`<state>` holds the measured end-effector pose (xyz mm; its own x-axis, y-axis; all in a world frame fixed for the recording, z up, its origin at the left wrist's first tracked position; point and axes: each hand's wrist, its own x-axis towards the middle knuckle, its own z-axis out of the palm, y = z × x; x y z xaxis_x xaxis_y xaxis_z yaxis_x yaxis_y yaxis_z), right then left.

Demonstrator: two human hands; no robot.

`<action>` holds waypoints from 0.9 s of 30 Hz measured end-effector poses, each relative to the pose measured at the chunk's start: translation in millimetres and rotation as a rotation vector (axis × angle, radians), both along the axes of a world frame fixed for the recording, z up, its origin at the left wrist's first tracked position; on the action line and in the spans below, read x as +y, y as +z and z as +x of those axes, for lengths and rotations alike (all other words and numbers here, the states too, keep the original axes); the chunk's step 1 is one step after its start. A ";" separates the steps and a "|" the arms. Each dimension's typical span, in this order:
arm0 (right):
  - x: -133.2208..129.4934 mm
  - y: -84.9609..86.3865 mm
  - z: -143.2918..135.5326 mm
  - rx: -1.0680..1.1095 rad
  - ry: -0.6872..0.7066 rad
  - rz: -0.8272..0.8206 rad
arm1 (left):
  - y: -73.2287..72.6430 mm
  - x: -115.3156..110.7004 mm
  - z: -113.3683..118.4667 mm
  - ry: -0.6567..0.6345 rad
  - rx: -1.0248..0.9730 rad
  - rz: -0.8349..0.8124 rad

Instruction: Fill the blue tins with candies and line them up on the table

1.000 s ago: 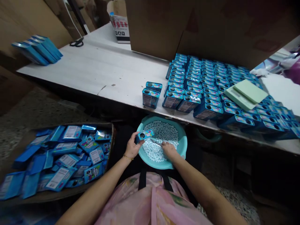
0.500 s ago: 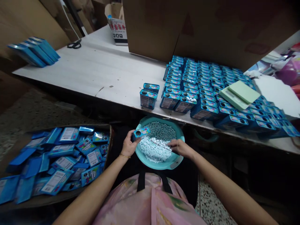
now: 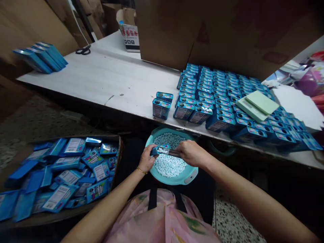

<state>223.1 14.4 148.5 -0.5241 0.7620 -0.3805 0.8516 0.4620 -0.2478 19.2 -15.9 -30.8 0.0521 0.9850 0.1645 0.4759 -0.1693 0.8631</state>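
Observation:
Over a turquoise basin (image 3: 188, 179) on the lap, my left hand (image 3: 147, 158) grips a small blue box (image 3: 155, 150) with its top tilted to the right. White pellets (image 3: 162, 150) lie at the box's top. My right hand (image 3: 188, 152) is closed on a metal scoop (image 3: 174, 153), whose tip is at the box's top. Many pale pellets (image 3: 170, 167) fill the basin below both hands. Two blue boxes (image 3: 161, 108) stand upright at the table's front edge, beyond the basin.
Rows of upright blue boxes (image 3: 220, 121) cover the right of the white table (image 3: 101, 81), with a pale green scale (image 3: 258, 104) on top. A carton (image 3: 120, 145) of blue boxes sits at left. Scissors (image 3: 83, 50) and a large cardboard box (image 3: 167, 33) are at the back.
My right hand has lifted the scoop from the pellets and moved left to the box. The held box has shifted slightly right and down, and white pellets now show at its top.

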 end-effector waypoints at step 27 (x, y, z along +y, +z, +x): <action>1.5 -102.1 12.9 0.387 -0.267 0.351 | 90.1 148.4 -29.5 0.060 -0.084 0.194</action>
